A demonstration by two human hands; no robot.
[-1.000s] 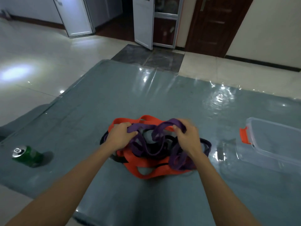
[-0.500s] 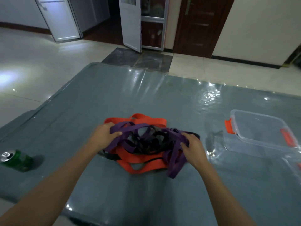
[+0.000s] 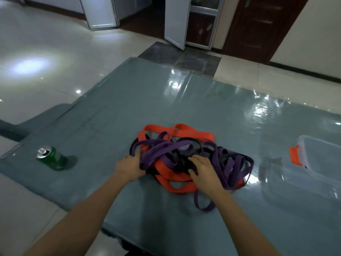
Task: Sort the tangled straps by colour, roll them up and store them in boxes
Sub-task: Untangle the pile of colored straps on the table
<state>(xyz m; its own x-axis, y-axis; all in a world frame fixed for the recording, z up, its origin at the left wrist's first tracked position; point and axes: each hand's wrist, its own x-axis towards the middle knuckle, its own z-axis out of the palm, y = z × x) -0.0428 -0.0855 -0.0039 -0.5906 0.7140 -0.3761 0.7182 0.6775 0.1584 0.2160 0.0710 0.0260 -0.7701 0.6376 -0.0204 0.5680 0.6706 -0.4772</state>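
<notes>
Closest to the person, the near edge of the table [image 3: 129, 215] cuts across under both forearms, with pale floor tiles [image 3: 27, 209] showing below it on the left. A single loop of purple strap [image 3: 203, 204] trails out of the pile towards that edge, beneath the right wrist.

The left hand [image 3: 129, 168] is at the left side of the tangle, its fingers curled into a bundle of purple straps [image 3: 162, 152] and gripping it. The right hand [image 3: 203, 169] lies on top of the pile with fingers stretched out over the black straps [image 3: 181, 163], pressing rather than clasping. Orange straps [image 3: 177, 179] loop out between the two hands and again along the far side of the heap. The whole knot sits on the table a little to the near side of its middle.

To the left, a wide stretch of glossy grey-blue cover runs between the tangle and a green can [image 3: 52, 157], which stands upright near the table's left edge. To the right, another stretch of cover separates the straps from a clear box [image 3: 323, 163] with an orange clasp [image 3: 296, 157]; the box is cut off by the picture's edge.

Beyond the pile the cover runs on to the far edge and its left corner. Past that lie shiny tiles, a white door [image 3: 175, 21] standing ajar and a dark wooden door [image 3: 258, 28].
</notes>
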